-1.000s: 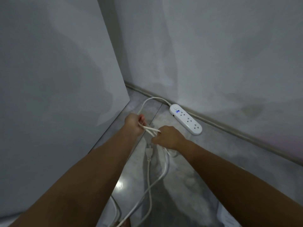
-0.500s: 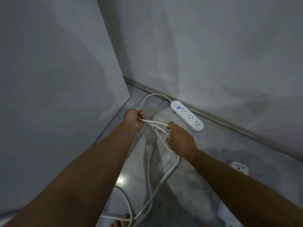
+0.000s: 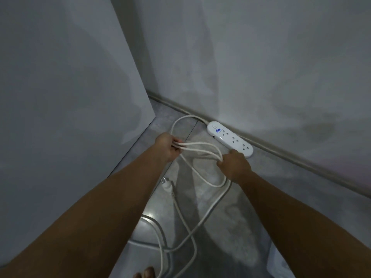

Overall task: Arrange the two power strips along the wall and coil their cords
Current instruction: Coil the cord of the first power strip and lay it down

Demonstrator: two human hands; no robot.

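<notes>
Head view, strip along wall, cord gripped

place: home room corner | cues: painted wall, skirting, glossy tile floor, bare toes

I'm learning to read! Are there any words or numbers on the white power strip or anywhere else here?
Blue mark on the power strip: too small and blurred to read.
No writing shows on the cord or anywhere else.
</notes>
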